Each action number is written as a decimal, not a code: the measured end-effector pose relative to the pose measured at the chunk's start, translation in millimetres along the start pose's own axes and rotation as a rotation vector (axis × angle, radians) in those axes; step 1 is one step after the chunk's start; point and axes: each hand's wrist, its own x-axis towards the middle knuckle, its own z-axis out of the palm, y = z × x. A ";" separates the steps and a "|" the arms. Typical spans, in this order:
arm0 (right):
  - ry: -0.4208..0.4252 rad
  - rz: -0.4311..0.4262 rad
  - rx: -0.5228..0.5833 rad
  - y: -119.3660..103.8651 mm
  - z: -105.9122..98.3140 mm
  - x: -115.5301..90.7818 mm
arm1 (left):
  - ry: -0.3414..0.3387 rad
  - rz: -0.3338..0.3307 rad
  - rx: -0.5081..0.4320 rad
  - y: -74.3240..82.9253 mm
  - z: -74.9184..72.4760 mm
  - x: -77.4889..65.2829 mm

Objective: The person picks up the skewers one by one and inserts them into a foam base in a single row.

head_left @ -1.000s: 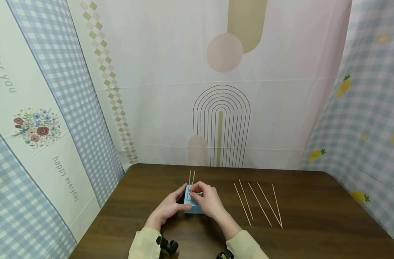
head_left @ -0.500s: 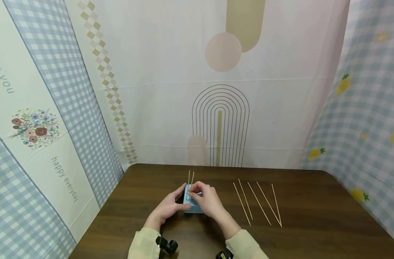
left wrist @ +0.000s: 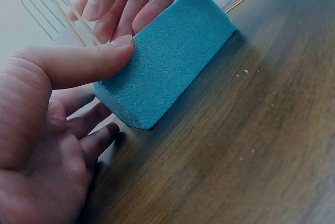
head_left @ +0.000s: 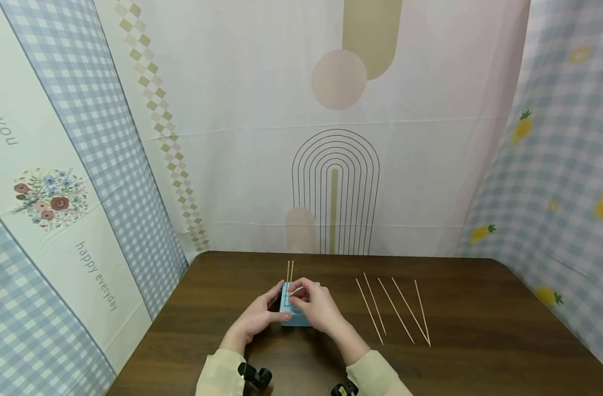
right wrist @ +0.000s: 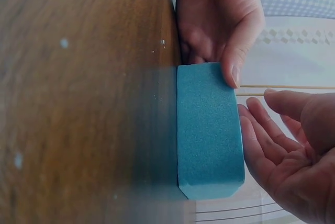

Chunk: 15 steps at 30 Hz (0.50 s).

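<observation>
A light-blue foam block (head_left: 297, 319) lies on the brown table, two thin wooden sticks standing up from its left part. My left hand (head_left: 256, 319) grips the block's left end, with the thumb over the near top edge and the fingers along the side. The left stick (head_left: 288, 270) stands free. At the right stick (head_left: 292, 269), my right hand (head_left: 325, 309) pinches low down with thumb and index finger, close over the block. In the left wrist view both sticks rise behind the left thumb (left wrist: 94, 64); their lower ends are hidden by it.
Several loose wooden sticks (head_left: 369, 312) lie spread on the table (head_left: 480, 313) to the right of the block. Small pale crumbs (left wrist: 246, 71) dot the tabletop near it. A printed cloth (head_left: 252, 181) hangs behind the table's far edge.
The right stick's top has swung left, so it now stands nearly parallel to the left stick. My right thumb and index finger shifted slightly; the left hand keeps its hold.
</observation>
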 end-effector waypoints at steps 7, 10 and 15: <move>-0.002 0.005 0.011 0.4 -1.3 -0.7 | -0.003 0.004 0.000 0.3 0.2 -0.4; -0.003 0.017 0.017 0.8 -1.5 -0.3 | -0.006 0.003 0.003 0.3 -0.1 -0.6; -0.025 0.037 0.036 0.2 -3.5 -0.7 | -0.004 0.000 0.002 0.9 -0.5 -1.5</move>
